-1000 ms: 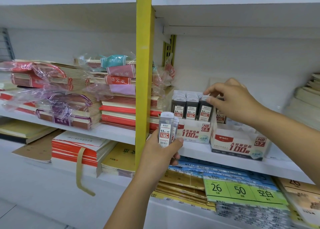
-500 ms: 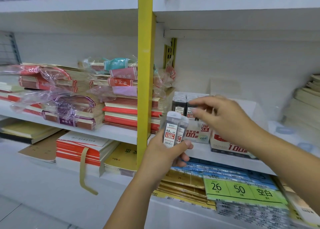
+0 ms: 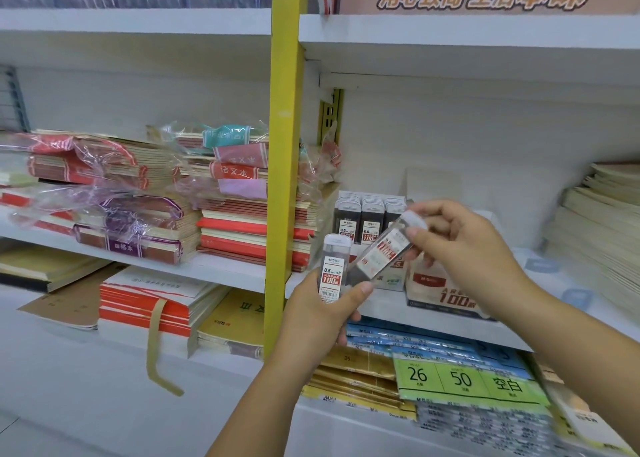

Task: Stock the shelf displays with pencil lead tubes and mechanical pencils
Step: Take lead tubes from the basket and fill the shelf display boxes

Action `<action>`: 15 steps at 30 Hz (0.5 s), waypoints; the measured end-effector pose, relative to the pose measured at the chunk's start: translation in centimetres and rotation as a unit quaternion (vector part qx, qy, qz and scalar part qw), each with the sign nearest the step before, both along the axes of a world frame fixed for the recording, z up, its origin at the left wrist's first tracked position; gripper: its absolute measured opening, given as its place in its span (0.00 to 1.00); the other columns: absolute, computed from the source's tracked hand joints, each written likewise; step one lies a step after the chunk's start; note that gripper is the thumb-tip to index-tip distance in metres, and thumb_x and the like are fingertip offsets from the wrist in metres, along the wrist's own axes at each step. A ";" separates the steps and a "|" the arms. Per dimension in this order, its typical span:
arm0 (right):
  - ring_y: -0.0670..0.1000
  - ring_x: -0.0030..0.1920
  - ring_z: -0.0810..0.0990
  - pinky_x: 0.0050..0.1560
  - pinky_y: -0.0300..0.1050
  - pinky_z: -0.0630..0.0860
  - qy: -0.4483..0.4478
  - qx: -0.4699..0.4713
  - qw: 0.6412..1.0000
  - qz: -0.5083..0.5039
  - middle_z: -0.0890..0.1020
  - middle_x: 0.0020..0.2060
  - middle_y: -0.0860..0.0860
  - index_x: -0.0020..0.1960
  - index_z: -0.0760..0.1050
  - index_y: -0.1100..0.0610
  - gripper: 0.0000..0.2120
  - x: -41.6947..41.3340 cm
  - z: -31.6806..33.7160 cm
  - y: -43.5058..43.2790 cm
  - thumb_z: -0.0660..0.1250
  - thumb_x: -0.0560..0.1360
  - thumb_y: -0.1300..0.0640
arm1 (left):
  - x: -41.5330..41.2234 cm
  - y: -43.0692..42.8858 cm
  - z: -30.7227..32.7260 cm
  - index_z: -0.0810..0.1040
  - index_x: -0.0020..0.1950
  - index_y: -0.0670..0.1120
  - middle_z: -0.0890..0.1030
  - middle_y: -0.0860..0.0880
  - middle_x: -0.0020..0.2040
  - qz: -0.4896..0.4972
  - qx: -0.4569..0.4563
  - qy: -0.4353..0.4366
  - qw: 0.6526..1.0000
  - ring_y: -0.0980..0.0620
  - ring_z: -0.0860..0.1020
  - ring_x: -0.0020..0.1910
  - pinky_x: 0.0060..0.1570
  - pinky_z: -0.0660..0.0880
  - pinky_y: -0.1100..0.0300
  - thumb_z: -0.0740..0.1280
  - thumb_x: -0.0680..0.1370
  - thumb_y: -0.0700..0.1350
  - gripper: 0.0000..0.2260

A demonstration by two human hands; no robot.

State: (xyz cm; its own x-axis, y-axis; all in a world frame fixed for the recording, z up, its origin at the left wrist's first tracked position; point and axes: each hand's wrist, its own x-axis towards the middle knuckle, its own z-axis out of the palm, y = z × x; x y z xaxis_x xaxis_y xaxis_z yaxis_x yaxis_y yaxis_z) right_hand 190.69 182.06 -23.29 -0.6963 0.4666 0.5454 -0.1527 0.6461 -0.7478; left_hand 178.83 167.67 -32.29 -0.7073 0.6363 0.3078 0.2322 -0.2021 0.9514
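Observation:
My left hand [image 3: 318, 321] grips an upright pencil lead tube [image 3: 333, 269] with a white cap and red label, in front of the shelf edge. My right hand [image 3: 460, 249] pinches the capped end of a second lead tube [image 3: 382, 252], tilted, its lower end still against my left thumb. Behind them on the white shelf [image 3: 433, 318] stands a display box [image 3: 394, 276] filled with rows of dark lead tubes [image 3: 360, 221]. A second white display box [image 3: 446, 294] marked 100 sits to its right, partly hidden by my right hand.
A yellow upright post [image 3: 282, 179] divides the shelving. Stacks of wrapped exercise books [image 3: 228, 211] fill the left shelf, paper stacks [image 3: 602, 221] the far right. Below lie packs with a green 26/50 label [image 3: 464, 377] and red-edged notebooks [image 3: 152, 301].
My right hand came back from the display box to my left hand and took hold of one of the tubes there, tilting it out. The view has tipped slightly upward.

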 end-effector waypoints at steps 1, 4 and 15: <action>0.44 0.38 0.84 0.34 0.36 0.76 0.022 0.017 0.999 -0.017 0.86 0.41 0.45 0.53 0.74 0.46 0.08 0.1 0.5 0.4 0.68 0.77 0.56 | -0.1 0.0 -0.2 0.78 0.53 0.56 0.82 0.55 0.33 0.005 0.000 -0.001 1.000 0.60 0.73 0.22 0.24 0.70 0.66 0.73 0.75 0.55 0.10; 0.39 0.38 0.82 0.35 0.31 0.75 0.063 0.107 0.990 -0.066 0.84 0.39 0.46 0.49 0.71 0.44 0.08 0.3 2.4 1.5 0.68 0.77 0.56 | -0.6 0.1 -0.4 0.75 0.56 0.57 0.81 0.58 0.34 0.001 -0.012 -0.001 1.000 0.60 0.75 0.26 0.27 0.72 0.67 0.70 0.77 0.57 0.10; 0.34 0.42 0.77 0.38 0.29 0.70 -0.033 0.313 0.941 -0.127 0.78 0.43 0.37 0.51 0.69 0.45 0.08 -1.9 5.2 3.8 0.66 0.77 0.55 | -0.8 0.4 -0.1 0.74 0.57 0.50 0.84 0.52 0.45 -0.015 0.021 -0.043 0.999 0.52 0.85 0.37 0.30 0.75 0.62 0.61 0.84 0.47 0.04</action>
